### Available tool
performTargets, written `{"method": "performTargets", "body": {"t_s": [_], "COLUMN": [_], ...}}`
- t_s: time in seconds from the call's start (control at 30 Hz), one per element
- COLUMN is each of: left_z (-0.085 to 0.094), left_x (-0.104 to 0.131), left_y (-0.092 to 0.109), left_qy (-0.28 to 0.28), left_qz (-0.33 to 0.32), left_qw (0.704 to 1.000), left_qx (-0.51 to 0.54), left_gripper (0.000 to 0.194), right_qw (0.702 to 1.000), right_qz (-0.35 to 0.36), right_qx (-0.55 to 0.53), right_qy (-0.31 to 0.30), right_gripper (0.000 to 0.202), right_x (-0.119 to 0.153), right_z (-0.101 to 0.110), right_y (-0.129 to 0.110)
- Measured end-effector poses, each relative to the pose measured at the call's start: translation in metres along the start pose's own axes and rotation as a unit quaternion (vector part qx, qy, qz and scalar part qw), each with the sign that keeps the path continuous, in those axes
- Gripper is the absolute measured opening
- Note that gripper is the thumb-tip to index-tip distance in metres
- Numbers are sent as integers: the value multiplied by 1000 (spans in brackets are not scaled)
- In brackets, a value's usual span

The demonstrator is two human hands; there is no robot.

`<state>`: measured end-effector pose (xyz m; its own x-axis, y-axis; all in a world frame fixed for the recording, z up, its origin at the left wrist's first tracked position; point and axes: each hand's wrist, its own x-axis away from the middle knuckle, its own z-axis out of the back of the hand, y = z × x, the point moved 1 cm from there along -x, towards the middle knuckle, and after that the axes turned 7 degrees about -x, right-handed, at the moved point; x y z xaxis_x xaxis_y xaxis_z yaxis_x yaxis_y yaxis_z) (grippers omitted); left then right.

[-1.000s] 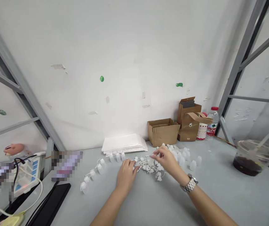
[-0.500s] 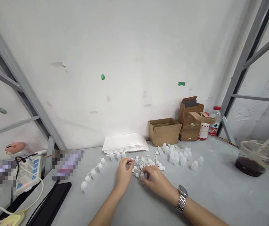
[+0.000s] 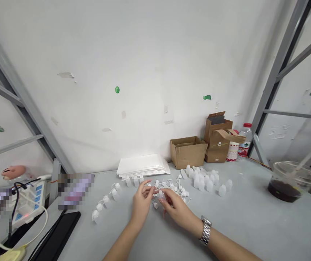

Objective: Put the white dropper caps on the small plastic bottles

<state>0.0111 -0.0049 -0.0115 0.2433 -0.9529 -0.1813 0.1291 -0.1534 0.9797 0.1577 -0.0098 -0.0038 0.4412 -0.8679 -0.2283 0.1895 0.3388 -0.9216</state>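
My right hand has its fingers closed round a small translucent plastic bottle, held upright above the grey table. My left hand is pinched at the top of that bottle, on a small white cap mostly hidden by the fingertips. Behind and between the hands lies a loose pile of white caps with straps. Left of my left hand stands a row of capped bottles, with several more capped bottles behind. A cluster of uncapped bottles is to the right of the pile.
White sheets are stacked against the wall, beside a cardboard box, a brown paper bag and a plastic bottle. A drink cup stands right. At left are a power strip and a black flat object.
My right hand has raised the bottle slightly up and left, towards my left hand. The left fingers have come from beside the cap pile to the bottle's top. The view has shifted slightly.
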Motion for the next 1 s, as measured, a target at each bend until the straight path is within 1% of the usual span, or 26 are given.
{"method": "performTargets", "body": {"t_s": [0.1,0.17,0.23,0.33,0.43,0.6,0.73,0.83,0.9,1.0], "left_z": [-1,-2,-2,-3,-3,-2,-1,0,0,0], "left_x": [3,4,4,5,5,5,4,2,1,3], "left_y": [1,2,1,1,2,6,6,4,4,9], "left_qy": [-17,-28,-34,-31,-28,-20,-34,-32,-37,-59], "left_qz": [-20,-24,-24,-23,-27,-26,-3,9,6,-7], "left_qw": [999,998,998,998,997,999,999,999,999,998], "left_qx": [-31,-46,-52,-59,-59,-41,-4,3,3,-2], "left_gripper": [26,23,22,21,20,22,25,27,27,26], "right_qw": [999,998,994,991,990,990,991,991,991,991], "right_qz": [-5,-29,-59,-79,-75,-75,-77,-70,-71,-76], "right_qx": [8,-36,-86,-102,-113,-113,-107,-107,-109,-101], "right_qy": [37,34,19,22,33,32,37,25,22,35], "right_gripper": [20,22,26,28,25,14,15,16,16,15], "right_x": [-3,-4,-4,-4,-5,-6,-7,-8,-8,-9], "right_z": [-2,-3,-3,-2,-2,-2,0,0,0,1], "right_y": [4,5,6,7,9,12,11,10,10,11]}}
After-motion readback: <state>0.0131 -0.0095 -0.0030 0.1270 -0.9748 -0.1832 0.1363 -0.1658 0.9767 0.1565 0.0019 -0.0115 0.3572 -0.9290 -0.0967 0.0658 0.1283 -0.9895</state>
